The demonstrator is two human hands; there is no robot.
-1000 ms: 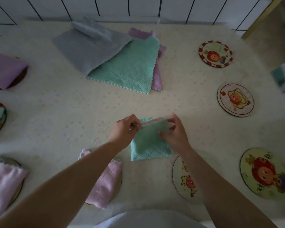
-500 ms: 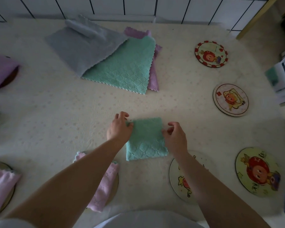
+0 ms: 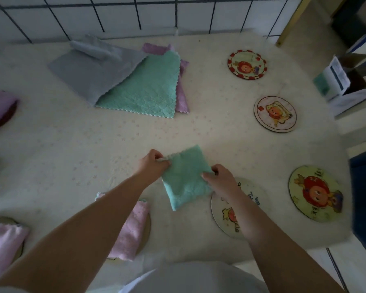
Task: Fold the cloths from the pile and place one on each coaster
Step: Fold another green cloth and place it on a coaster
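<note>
Since half a second ago the folded green cloth [image 3: 186, 178] has tilted, its near corner swung toward the nearest coaster [image 3: 226, 216]. The left hand [image 3: 151, 166] pinches its upper left corner; the right hand [image 3: 219, 178] pinches its right edge. That coaster's lettering is too blurred to read. Farther back, the pile [image 3: 123, 81] lies by the tiled wall [image 3: 156, 11].

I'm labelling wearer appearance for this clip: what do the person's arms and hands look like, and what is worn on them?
Both forearms are bare up to the frame edge, with no sleeves visible. The left hand and right hand wear no gloves, and no rings, watch or bracelets show. A pale, whitish garment covers the torso at the bottom of the view. No markings are visible on the arms.
</note>
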